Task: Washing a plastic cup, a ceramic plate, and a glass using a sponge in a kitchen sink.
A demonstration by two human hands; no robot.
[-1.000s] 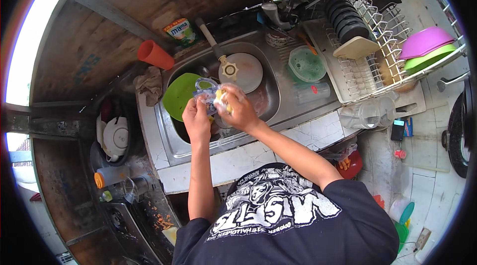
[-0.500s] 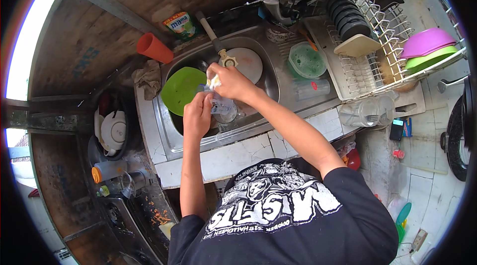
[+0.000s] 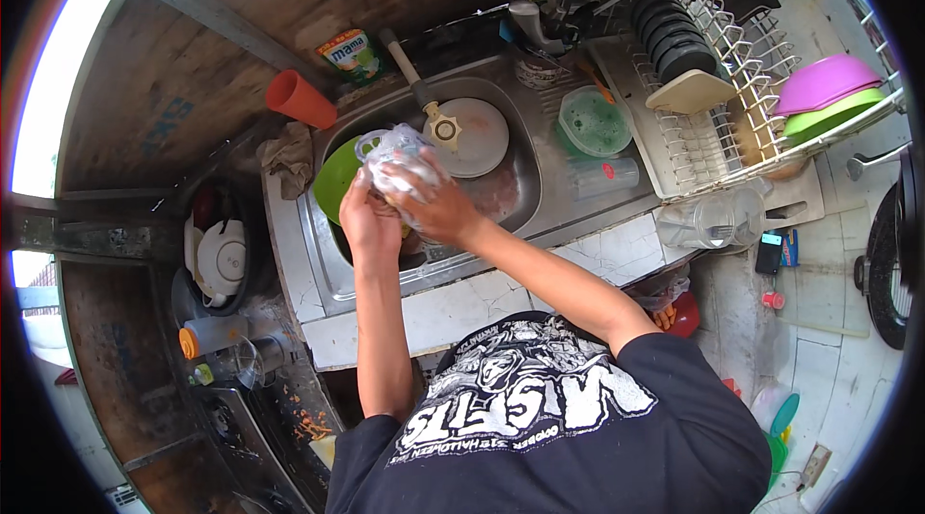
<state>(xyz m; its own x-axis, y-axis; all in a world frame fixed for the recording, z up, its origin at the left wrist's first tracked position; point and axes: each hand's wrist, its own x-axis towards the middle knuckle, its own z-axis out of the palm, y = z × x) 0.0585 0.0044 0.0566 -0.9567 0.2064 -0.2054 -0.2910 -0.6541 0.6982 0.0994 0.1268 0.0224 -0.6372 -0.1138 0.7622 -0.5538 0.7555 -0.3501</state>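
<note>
Over the left part of the sink (image 3: 525, 177) I hold a clear mug (image 3: 403, 140) covered in white foam, its looped handle pointing left. My left hand (image 3: 370, 213) closes round its near side. My right hand (image 3: 434, 196), foamy across the fingers, is pressed against the mug from the right; any sponge under those fingers is hidden. Behind the mug, a green bowl (image 3: 334, 180) sits in the sink, partly covered by my hands. A white plate (image 3: 479, 136) lies in the basin under the tap (image 3: 444, 129).
A tub of green suds (image 3: 595, 119) and a clear cup (image 3: 605, 177) stand on the drainboard. Further right is a white dish rack (image 3: 718, 143) with bowls and plates. An orange cup (image 3: 301, 99), a detergent pouch (image 3: 351, 55) and a crumpled cloth (image 3: 287, 159) line the back left.
The mug has been raised and turned, with its handle now at the upper left. My right hand has moved from near the tap down onto the mug's side.
</note>
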